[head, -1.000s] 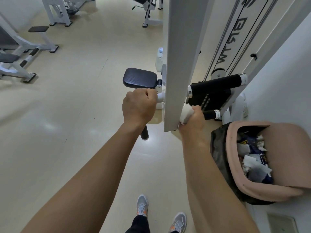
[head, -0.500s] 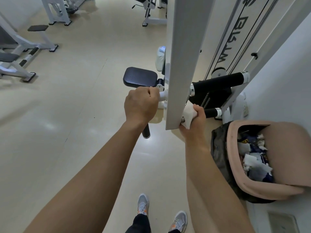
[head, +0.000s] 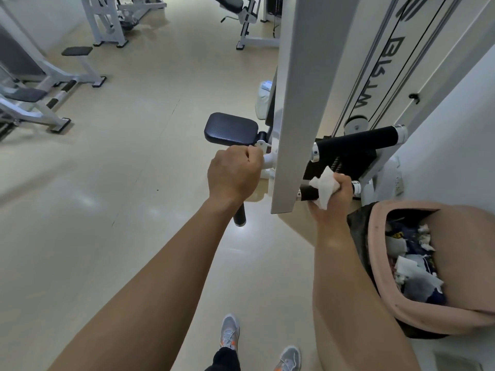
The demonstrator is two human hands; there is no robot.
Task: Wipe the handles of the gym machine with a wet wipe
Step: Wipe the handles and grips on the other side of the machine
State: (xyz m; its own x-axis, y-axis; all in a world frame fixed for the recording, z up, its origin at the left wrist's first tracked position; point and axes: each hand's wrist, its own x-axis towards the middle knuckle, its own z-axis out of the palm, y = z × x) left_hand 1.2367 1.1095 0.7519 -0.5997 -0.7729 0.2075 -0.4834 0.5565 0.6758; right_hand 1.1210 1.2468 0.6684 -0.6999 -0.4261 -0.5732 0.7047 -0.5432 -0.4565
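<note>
Right hand wraps the soft, limp wet wipe round the rigid right handle; left hand fisted on the left handle; probably slick, so hold it bunched.

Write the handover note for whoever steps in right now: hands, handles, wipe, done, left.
Left hand: grips the left handle, no wipe in it.
Right hand: holds the wet wipe pressed around the right handle.
Done: wipe is on the right handle; how much is clean cannot be told.
Left: finish it, then wipe the left handle.
</note>
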